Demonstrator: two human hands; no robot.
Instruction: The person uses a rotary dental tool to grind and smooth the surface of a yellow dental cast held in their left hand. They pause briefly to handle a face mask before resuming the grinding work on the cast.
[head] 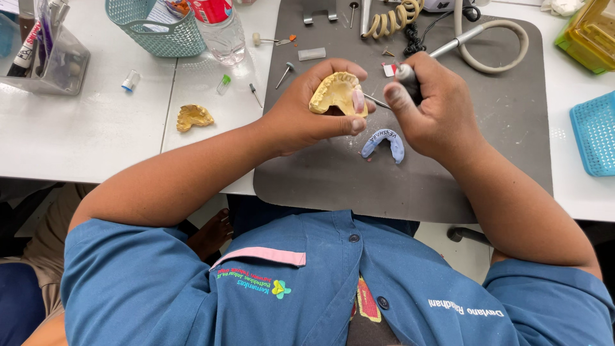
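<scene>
left hand (pixel 301 118) gripping yellow dental cast (pixel 336 93) above the grey mat (pixel 410 186) on the table (pixel 90 134), right hand (pixel 432 106) fisted around rotary handpiece (pixel 408 80), bur tip at the cast (blue tray (pixel 384 142) lies on the mat just below)

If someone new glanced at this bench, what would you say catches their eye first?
Probably the yellow dental cast gripped in the left hand over the grey mat, with the right hand pressing a corded handpiece against it. Next, the pale blue arch-shaped piece below the hands, and a second yellow cast left on the white table.
</scene>
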